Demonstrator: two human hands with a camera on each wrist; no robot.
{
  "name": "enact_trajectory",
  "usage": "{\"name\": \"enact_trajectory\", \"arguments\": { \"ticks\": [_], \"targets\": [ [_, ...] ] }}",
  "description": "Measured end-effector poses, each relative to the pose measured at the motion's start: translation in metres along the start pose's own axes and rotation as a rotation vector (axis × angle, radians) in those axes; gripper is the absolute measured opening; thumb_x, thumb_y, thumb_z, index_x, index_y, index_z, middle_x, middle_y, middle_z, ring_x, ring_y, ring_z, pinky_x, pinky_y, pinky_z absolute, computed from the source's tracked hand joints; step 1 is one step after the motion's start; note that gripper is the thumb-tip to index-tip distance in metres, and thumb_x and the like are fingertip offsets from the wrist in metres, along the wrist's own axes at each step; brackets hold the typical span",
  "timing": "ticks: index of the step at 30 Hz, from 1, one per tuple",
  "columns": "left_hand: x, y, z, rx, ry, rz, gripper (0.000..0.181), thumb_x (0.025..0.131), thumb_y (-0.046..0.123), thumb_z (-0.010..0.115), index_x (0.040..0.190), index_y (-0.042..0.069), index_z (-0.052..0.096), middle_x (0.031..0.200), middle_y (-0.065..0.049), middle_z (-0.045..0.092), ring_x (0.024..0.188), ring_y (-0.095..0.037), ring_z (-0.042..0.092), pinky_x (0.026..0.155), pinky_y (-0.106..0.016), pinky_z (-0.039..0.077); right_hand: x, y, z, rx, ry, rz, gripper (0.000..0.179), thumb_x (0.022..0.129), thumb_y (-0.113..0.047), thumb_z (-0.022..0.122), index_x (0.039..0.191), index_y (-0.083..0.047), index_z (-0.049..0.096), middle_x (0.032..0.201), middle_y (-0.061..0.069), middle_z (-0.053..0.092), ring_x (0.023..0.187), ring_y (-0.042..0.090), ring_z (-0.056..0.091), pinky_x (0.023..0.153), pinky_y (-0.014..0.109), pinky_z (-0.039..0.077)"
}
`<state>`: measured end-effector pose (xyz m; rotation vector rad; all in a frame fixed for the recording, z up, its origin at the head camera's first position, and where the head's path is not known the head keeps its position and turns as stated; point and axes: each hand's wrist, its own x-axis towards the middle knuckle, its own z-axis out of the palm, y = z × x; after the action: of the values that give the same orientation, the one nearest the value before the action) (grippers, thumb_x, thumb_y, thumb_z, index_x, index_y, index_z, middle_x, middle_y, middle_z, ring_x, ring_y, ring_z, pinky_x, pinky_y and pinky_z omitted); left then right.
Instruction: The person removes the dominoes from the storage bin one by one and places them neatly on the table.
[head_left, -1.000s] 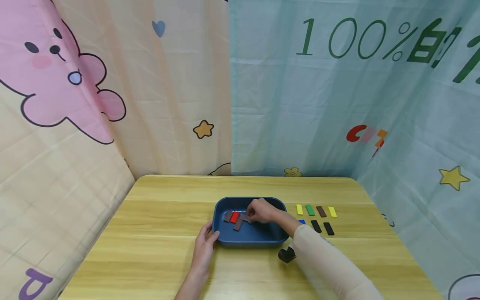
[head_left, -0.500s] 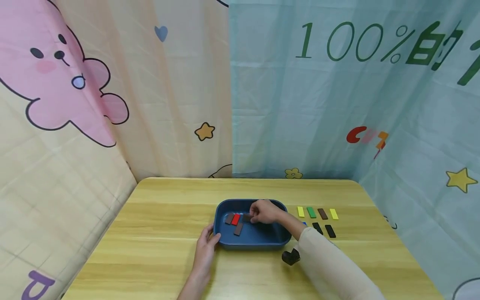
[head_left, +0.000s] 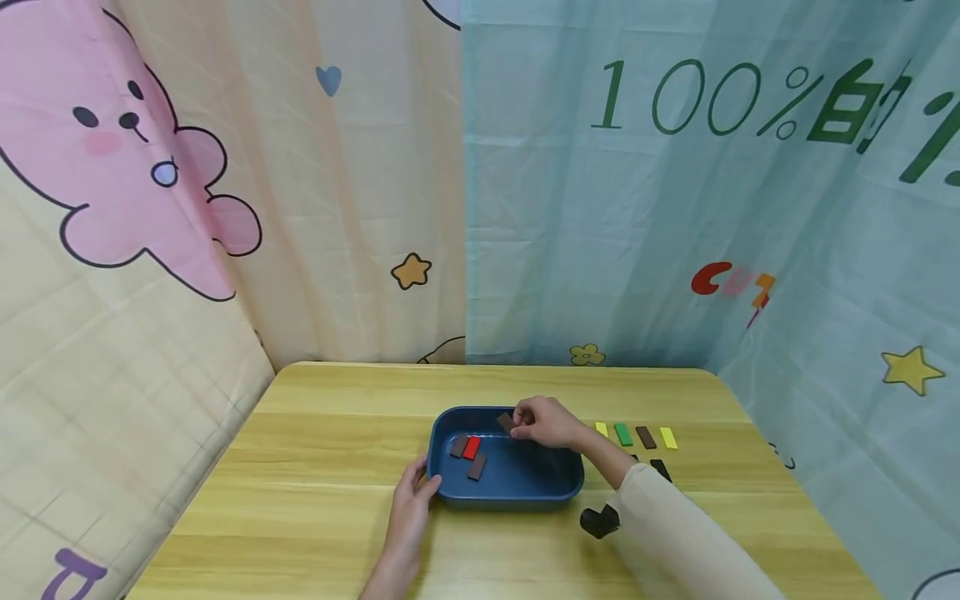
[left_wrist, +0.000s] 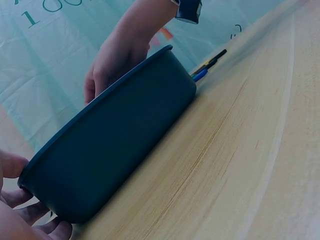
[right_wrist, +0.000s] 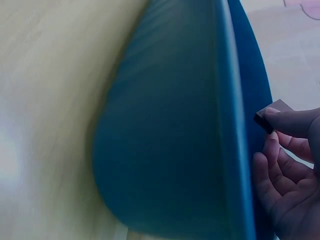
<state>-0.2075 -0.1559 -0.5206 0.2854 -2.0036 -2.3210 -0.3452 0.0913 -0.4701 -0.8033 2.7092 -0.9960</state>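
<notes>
A dark blue rectangular basin (head_left: 510, 503) sits on the wooden table. My left hand (head_left: 408, 508) holds its left end, thumb at the rim and fingers against the outer wall in the left wrist view. Between thumb and fingertips, my right hand (head_left: 549, 423) pinches a small brown tile (head_left: 506, 422), raised over the basin's far side; the right wrist view shows the same brown tile (right_wrist: 275, 112) near rim height. On the basin floor a red tile (head_left: 471, 447) lies beside one brown tile (head_left: 458, 447), with another brown tile (head_left: 477, 466) just nearer to me.
Right of the basin, a yellow tile (head_left: 602, 428), a green tile (head_left: 624, 434), a brown tile (head_left: 646, 437) and another yellow tile (head_left: 669, 438) lie in a row. Nearer is a black tile (head_left: 661, 470); my right arm partly covers that row. Printed curtains (head_left: 360, 208) stand behind the table.
My right hand has picked up the brown tile from among those in the basin and moved up and right with it. The left hand stays on the basin. The head view has tilted slightly upward.
</notes>
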Motion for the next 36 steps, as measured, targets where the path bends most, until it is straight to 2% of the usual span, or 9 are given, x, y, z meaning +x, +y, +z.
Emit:
{"name": "enact_trajectory", "arguments": {
  "ticks": [6, 21, 32, 36],
  "targets": [
    [-0.001, 0.000, 0.000, -0.002, -0.001, 0.026, 0.048, 0.108, 0.008, 0.049, 0.152, -0.008, 0.038, 0.158, -0.032, 0.033, 0.143, -0.047, 0.035, 0.118, -0.058, 0.030, -0.012, 0.007, -0.016, 0.046, 0.007, 0.016, 0.013, 0.096, -0.015, 0.075, 0.089, -0.011, 0.064, 0.077, -0.003, 0.061, 0.070, 0.016, 0.055, 0.064, 0.034, 0.045],
    [0.003, 0.000, 0.003, -0.010, 0.010, 0.026, 0.048, 0.108, 0.007, 0.049, 0.151, -0.010, 0.038, 0.157, -0.033, 0.033, 0.142, -0.045, 0.039, 0.117, -0.057, 0.032, -0.036, 0.021, -0.047, 0.118, 0.052, 0.048, 0.012, 0.098, -0.015, 0.073, 0.095, -0.007, 0.065, 0.083, 0.002, 0.063, 0.075, 0.019, 0.057, 0.067, 0.034, 0.049],
    [0.002, 0.000, 0.002, -0.011, -0.002, 0.038, 0.048, 0.107, 0.006, 0.049, 0.152, -0.009, 0.038, 0.158, -0.031, 0.034, 0.145, -0.043, 0.036, 0.118, -0.055, 0.031, -0.050, 0.032, -0.056, 0.170, 0.071, 0.077, 0.012, 0.099, -0.015, 0.072, 0.099, -0.005, 0.065, 0.084, 0.004, 0.062, 0.074, 0.021, 0.056, 0.061, 0.034, 0.048],
    [0.002, 0.000, 0.002, -0.014, -0.001, 0.030, 0.049, 0.107, 0.006, 0.048, 0.152, -0.009, 0.037, 0.158, -0.031, 0.033, 0.146, -0.043, 0.034, 0.119, -0.056, 0.030, -0.055, 0.035, -0.059, 0.176, 0.064, 0.092, 0.011, 0.099, -0.013, 0.071, 0.099, -0.004, 0.064, 0.086, 0.012, 0.064, 0.073, 0.027, 0.058, 0.058, 0.036, 0.050]
  ]
}}
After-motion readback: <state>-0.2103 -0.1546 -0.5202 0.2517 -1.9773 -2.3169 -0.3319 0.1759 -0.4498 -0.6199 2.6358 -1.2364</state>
